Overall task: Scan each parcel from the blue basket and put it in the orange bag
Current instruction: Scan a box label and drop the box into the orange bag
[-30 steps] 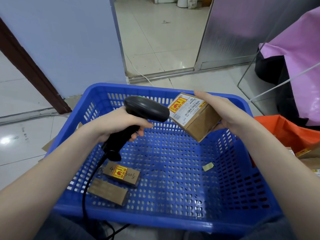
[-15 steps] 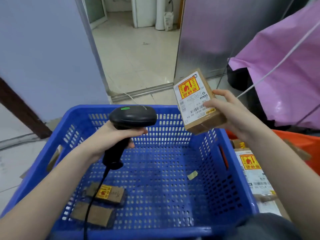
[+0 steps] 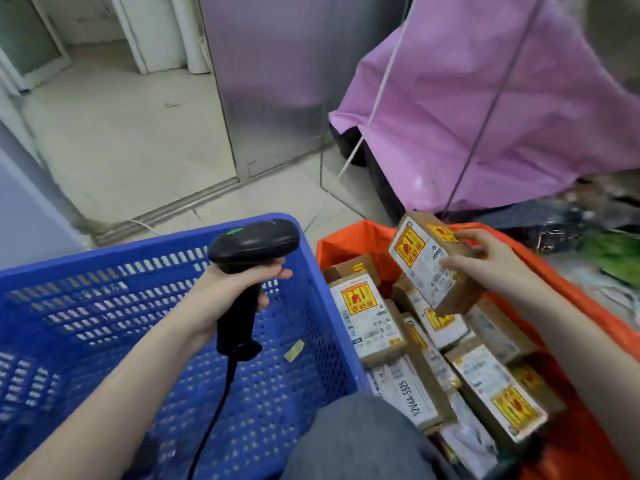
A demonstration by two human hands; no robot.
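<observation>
Above the far end of the orange bag [image 3: 349,237], the right hand [image 3: 491,268] grips a brown cardboard parcel [image 3: 429,265], thumb on its white shipping label, fingers curled over the far edge. A yellow-and-red sticker marks the label's upper part. The parcel's long axis tilts, upper end toward the bag's far-left corner, label facing the camera. The left hand [image 3: 235,285] clasps a black barcode scanner [image 3: 249,268] over the blue basket [image 3: 311,271]. More labelled parcels [image 3: 370,317] fill the bag.
</observation>
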